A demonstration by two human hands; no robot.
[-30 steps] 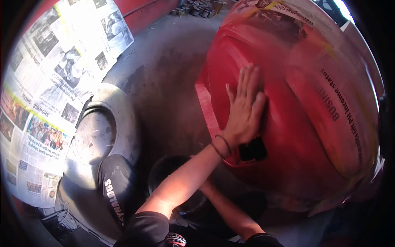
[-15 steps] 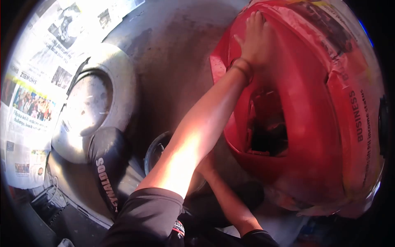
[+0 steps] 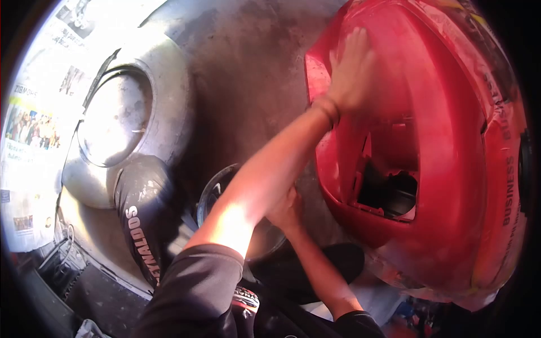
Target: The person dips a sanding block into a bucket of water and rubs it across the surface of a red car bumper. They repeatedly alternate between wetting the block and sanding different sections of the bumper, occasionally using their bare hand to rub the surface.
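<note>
My left hand [image 3: 354, 74] lies flat, fingers spread and slightly blurred, on the upper left part of a glossy red body panel [image 3: 445, 169]. Below that hand, the panel has a dark rectangular opening. My left forearm crosses the middle of the view. Partly behind it, my right hand [image 3: 286, 213] is closed, thumb up, over a dark round bucket [image 3: 204, 200]. The forearm hides most of its fingers, and what they hold cannot be made out.
A pale, dusty tire [image 3: 174, 96] lies at the left, beside newspaper sheets [image 3: 34, 163]. My knee in dark trousers [image 3: 141, 197] is against the tire. Taped newsprint [image 3: 507, 191] covers the panel's right side. Dark clutter [image 3: 62, 265] sits at the lower left.
The view has shifted, so the panel appears farther right and the tire higher. Over the red surface, my left hand has moved slightly toward the panel's left edge. More of my right hand shows.
</note>
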